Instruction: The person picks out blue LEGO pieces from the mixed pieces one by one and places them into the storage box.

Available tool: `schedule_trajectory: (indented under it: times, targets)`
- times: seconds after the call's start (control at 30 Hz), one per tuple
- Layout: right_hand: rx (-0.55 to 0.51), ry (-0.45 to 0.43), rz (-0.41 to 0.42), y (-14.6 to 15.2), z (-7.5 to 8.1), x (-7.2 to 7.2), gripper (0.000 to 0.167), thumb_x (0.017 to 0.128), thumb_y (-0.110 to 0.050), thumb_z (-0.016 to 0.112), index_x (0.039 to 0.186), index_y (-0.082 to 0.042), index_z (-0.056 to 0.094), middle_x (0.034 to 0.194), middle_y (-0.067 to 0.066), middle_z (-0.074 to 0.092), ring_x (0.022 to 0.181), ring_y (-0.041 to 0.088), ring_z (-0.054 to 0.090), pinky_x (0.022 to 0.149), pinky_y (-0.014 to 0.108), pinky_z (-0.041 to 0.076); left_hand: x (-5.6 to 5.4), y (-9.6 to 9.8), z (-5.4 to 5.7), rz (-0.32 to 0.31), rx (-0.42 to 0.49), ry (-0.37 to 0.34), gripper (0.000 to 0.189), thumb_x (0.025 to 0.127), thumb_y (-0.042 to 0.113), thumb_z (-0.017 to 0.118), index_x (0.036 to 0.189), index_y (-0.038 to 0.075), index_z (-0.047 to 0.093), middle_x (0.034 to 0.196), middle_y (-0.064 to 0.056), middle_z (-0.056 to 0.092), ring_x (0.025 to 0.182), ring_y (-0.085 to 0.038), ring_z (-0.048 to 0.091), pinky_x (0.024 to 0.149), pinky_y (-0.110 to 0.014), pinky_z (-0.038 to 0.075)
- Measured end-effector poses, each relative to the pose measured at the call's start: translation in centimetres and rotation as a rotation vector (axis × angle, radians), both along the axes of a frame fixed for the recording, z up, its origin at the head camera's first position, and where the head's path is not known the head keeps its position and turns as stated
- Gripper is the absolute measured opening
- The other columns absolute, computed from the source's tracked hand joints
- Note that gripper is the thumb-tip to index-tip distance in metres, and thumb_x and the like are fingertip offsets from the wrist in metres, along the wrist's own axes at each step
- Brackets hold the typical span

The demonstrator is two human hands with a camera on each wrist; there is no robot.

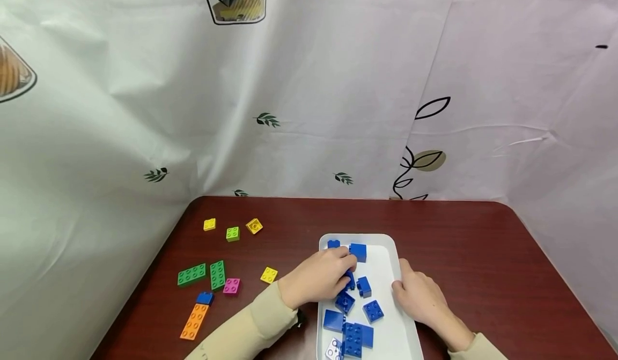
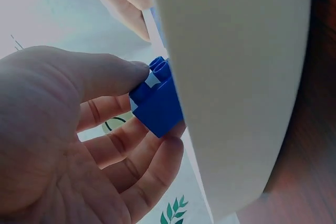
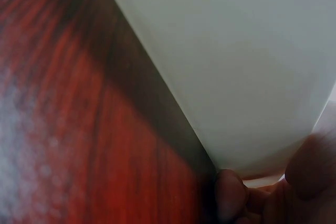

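My left hand (image 1: pixel 319 275) reaches over the left side of a white tray (image 1: pixel 384 270). In the left wrist view its thumb and fingers pinch a blue toy building brick (image 2: pixel 161 109) with round studs, close to the tray's side wall. Other blue bricks lie loose in the tray, among them a studded one (image 1: pixel 373 311) and a long one (image 1: pixel 352 340). On the opposite side, my right hand (image 1: pixel 423 294) grips the tray's right rim, thumb over the edge. The right wrist view shows its fingertips (image 3: pixel 231 195) at the tray's outer side.
Left of the tray, loose bricks lie on the dark red-brown table (image 1: pixel 458 231): green (image 1: pixel 191 274), pink (image 1: pixel 232 286), yellow (image 1: pixel 269 274), lime (image 1: pixel 233 234) and a long orange one (image 1: pixel 195 321) against a blue one (image 1: pixel 205 298). A patterned white cloth (image 1: pixel 309 81) hangs behind.
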State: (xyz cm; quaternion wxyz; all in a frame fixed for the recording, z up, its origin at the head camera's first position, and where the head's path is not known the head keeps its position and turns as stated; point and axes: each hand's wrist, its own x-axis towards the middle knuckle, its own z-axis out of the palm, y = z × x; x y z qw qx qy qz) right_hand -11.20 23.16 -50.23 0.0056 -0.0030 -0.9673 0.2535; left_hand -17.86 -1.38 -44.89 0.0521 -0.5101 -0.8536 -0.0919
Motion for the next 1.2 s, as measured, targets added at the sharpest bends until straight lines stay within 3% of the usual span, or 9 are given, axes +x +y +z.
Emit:
schedule_trajectory:
  times: [0.2, 0.3, 0.4, 0.47, 0.77, 0.97, 1.2]
  targets:
    - [0.006, 0.005, -0.001, 0.2, 0.0, -0.1, 0.034, 0.091, -0.012, 0.057, 0.12, 0.003, 0.051, 0.064, 0.004, 0.053, 0.055, 0.019, 0.046, 0.049, 0.037, 0.038, 0.1, 0.3, 0.1, 0.005, -0.006, 0.011, 0.017, 0.094, 0.023, 0.07, 0.108, 0.015, 0.067, 0.094, 0.004, 0.06, 0.079, -0.004, 0.053, 0.073, -0.014, 0.049]
    - [0.004, 0.002, 0.0, 0.2, 0.1, -0.1, 0.034, 0.091, -0.012, 0.057, 0.121, 0.003, 0.051, 0.064, 0.003, 0.052, 0.054, 0.019, 0.046, 0.049, 0.037, 0.037, 0.1, 0.4, 0.0, 0.019, -0.022, 0.043, 0.034, 0.095, 0.03, 0.068, 0.124, 0.015, 0.065, 0.118, -0.002, 0.063, 0.104, -0.011, 0.061, 0.095, -0.025, 0.05]
    - [-0.002, 0.0, 0.001, 0.2, 0.1, -0.1, 0.035, 0.091, -0.012, 0.057, 0.122, 0.003, 0.051, 0.064, 0.003, 0.052, 0.054, 0.018, 0.046, 0.048, 0.036, 0.037, 0.1, 0.3, 0.0, 0.04, -0.032, 0.059, 0.055, 0.095, 0.041, 0.066, 0.142, 0.015, 0.055, 0.146, -0.007, 0.052, 0.132, -0.021, 0.05, 0.11, -0.039, 0.041]
    - [-0.006, -0.001, 0.002, 0.2, 0.1, -0.2, 0.035, 0.091, -0.011, 0.057, 0.122, 0.004, 0.051, 0.064, 0.003, 0.053, 0.054, 0.018, 0.046, 0.048, 0.036, 0.037, 0.1, 0.1, 0.0, 0.051, -0.036, 0.051, 0.064, 0.094, 0.047, 0.065, 0.147, 0.016, 0.049, 0.153, -0.008, 0.044, 0.14, -0.023, 0.044, 0.112, -0.042, 0.038]
    - [0.003, 0.003, -0.003, 0.2, -0.1, -0.1, 0.035, 0.091, -0.012, 0.057, 0.122, 0.003, 0.051, 0.067, 0.004, 0.055, 0.056, 0.019, 0.046, 0.05, 0.038, 0.038, 0.3, -2.2, 0.6, 0.093, -0.023, -0.009, 0.075, 0.091, 0.054, 0.066, 0.152, 0.018, 0.043, 0.16, -0.008, 0.034, 0.145, -0.024, 0.034, 0.108, -0.05, 0.041]
    - [0.004, -0.006, -0.005, 0.2, -0.2, -0.1, 0.04, 0.091, -0.012, 0.057, 0.127, 0.004, 0.05, 0.067, 0.004, 0.055, 0.056, 0.019, 0.047, 0.05, 0.037, 0.039, 0.4, -5.2, 1.0, 0.175, -0.013, 0.014, 0.078, 0.089, 0.052, 0.07, 0.152, 0.017, 0.043, 0.161, -0.009, 0.032, 0.144, -0.03, 0.036, 0.109, -0.053, 0.039]
    - [0.004, -0.009, -0.003, 0.2, -0.1, -0.2, 0.041, 0.091, -0.012, 0.057, 0.128, 0.005, 0.049, 0.066, 0.003, 0.054, 0.056, 0.018, 0.046, 0.051, 0.037, 0.039, 0.7, -9.1, 1.0, 0.289, -0.009, 0.013, 0.076, 0.087, 0.053, 0.071, 0.15, 0.019, 0.047, 0.159, -0.007, 0.035, 0.142, -0.028, 0.038, 0.108, -0.055, 0.039]
